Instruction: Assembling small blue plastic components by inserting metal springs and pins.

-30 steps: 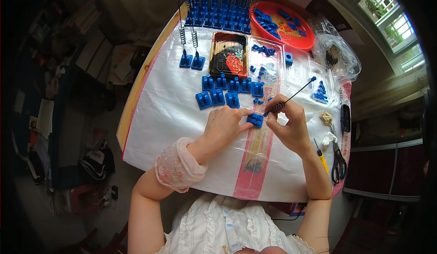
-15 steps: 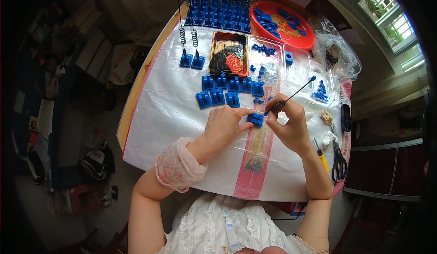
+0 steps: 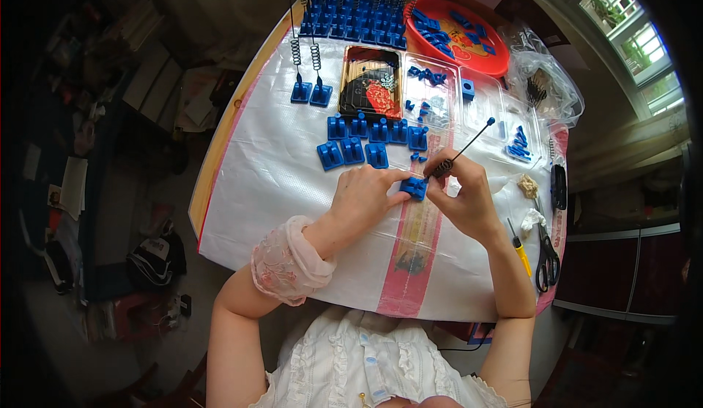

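Observation:
My left hand point(image 3: 360, 197) pinches a small blue plastic base point(image 3: 414, 188) between thumb and fingers on the white sheet. Just right of it, my right hand point(image 3: 463, 192) is closed on a black coil spring point(image 3: 444, 167). From the spring a thin dark rod with a blue tip point(image 3: 491, 122) slants up to the right. The spring's lower end meets the base; my fingers hide whether it sits inside. Several blue bases with curved tops point(image 3: 352, 150) stand in two rows beyond my left hand. Tiny blue pieces point(image 3: 418, 157) lie just past my fingers.
Farther back are two finished spring pieces point(image 3: 321, 95), a black-and-red tray point(image 3: 370, 82), clear trays point(image 3: 454, 108) with blue parts, a red round tray point(image 3: 498, 60), and a dense group of bases point(image 3: 351, 24). Black scissors point(image 3: 547, 265) and a yellow-handled screwdriver point(image 3: 522, 256) lie right.
The rod in my right hand has tipped more upright, its blue tip shifting left. The right hand has come slightly closer over the base; my left hand keeps its hold.

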The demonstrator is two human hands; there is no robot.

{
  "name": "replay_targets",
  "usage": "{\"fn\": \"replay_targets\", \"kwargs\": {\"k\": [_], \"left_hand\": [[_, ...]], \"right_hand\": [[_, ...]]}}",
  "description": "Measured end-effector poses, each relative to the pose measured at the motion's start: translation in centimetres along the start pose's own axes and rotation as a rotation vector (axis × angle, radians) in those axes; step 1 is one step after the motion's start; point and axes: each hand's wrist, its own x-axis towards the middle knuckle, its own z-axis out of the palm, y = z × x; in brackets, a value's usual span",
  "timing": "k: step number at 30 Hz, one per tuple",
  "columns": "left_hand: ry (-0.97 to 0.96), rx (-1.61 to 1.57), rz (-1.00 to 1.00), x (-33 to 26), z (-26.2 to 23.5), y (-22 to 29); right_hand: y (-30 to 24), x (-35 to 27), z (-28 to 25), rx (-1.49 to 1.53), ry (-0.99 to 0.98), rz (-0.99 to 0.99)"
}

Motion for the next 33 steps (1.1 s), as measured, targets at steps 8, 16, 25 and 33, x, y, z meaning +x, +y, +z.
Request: {"fn": "replay_targets", "kwargs": {"k": [8, 16, 25, 33], "left_hand": [[-0.014, 0.022, -0.002, 0.0, -0.1, 0.2], [-0.026, 0.053, 0.010, 0.1, 0.1, 0.1], [-0.023, 0.076, 0.013, 0.1, 0.0, 0.5], [-0.070, 0.062, -0.030, 0.3, -0.1, 0.6]], "right_hand": [[-0.5, 0.0, -0.7, 0.022, -0.061, -0.005], [-0.2, 0.0, -1.2, 0.058, -0.108, 0.010], [-0.1, 0.1, -1.3, 0.062, -0.102, -0.036], [0.1, 0.0, -1.3, 0.063, -0.108, -0.022]]}}
